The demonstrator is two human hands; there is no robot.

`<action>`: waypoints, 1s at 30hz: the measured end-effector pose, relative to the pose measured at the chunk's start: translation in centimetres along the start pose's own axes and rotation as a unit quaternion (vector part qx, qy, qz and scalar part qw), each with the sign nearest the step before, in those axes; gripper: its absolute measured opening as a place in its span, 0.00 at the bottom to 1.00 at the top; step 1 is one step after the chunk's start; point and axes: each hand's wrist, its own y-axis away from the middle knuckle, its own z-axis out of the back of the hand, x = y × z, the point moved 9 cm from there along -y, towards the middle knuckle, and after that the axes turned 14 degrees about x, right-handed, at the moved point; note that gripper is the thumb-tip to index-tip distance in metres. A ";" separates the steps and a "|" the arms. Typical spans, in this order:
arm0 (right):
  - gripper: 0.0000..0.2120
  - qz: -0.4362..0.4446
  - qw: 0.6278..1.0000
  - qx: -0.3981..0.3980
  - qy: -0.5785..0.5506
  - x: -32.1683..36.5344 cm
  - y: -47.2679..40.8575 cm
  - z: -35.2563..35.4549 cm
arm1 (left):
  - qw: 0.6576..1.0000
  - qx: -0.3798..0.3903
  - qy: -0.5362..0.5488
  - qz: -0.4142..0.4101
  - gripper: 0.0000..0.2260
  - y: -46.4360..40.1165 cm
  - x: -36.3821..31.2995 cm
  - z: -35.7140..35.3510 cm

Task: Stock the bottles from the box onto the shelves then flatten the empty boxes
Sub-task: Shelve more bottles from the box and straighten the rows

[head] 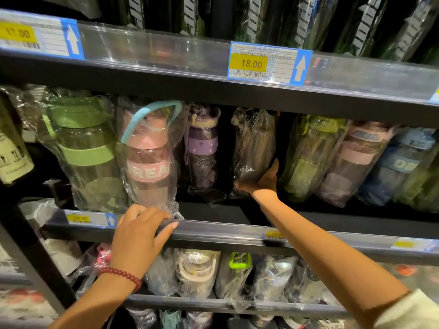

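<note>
Right hand (262,184) grips a dark wrapped bottle (254,150) deep on the shelf (213,231). Left hand (140,236) rests on the shelf edge, fingers relaxed, touching a pink bottle (149,162).

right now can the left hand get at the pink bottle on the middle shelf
Probably yes. The left hand rests on the shelf edge directly below the pink bottle, its fingertips almost at the bottle's plastic wrap, and nothing stands between them.

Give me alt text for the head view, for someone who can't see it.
The right hand holds a dark plastic-wrapped bottle at the back of the middle shelf, between a purple bottle and a green bottle. The left hand rests on the shelf's front edge below a pink bottle.
</note>
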 end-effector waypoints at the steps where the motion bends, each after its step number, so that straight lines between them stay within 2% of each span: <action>1: 0.58 -0.001 1.000 -0.014 0.021 0.2 -0.4 -0.1 | 1.000 -0.003 0.001 -0.002 0.16 0.1 -0.1 0.1; 4: 0.45 -0.002 0.995 -0.037 0.089 0.7 -1.1 -0.3 | 1.000 -0.004 -0.001 -0.001 0.16 0.1 -0.2 0.1; 6: 0.43 0.004 0.995 -0.043 0.084 0.6 -1.6 -0.4 | 1.000 -0.004 0.001 0.001 0.16 0.0 -0.1 0.1; 14: 0.45 0.032 0.995 -0.068 0.067 0.4 -3.0 -0.4 | 1.000 0.007 -0.003 0.009 0.17 0.0 0.1 -0.1; 18: 0.47 0.019 0.995 -0.072 0.072 0.2 -2.8 -0.6 | 1.000 0.008 0.003 0.009 0.11 0.0 0.0 0.0; 23: 0.49 -0.009 0.998 -0.050 0.049 0.7 -1.4 -0.6 | 0.999 0.032 0.018 0.012 0.17 -0.1 0.1 0.0; 25: 0.43 -0.032 0.999 -0.025 -0.018 0.8 0.8 -0.8 | 0.998 0.036 0.043 0.018 0.18 0.0 0.1 0.2; 28: 0.23 -0.037 0.994 0.040 -0.093 1.9 5.5 -1.9 | 0.994 0.021 0.101 0.032 0.19 0.4 0.0 0.9; 30: 0.20 -0.002 0.991 0.104 -0.081 3.8 8.7 -3.5 | 0.987 0.002 0.151 0.052 0.16 1.1 0.0 1.7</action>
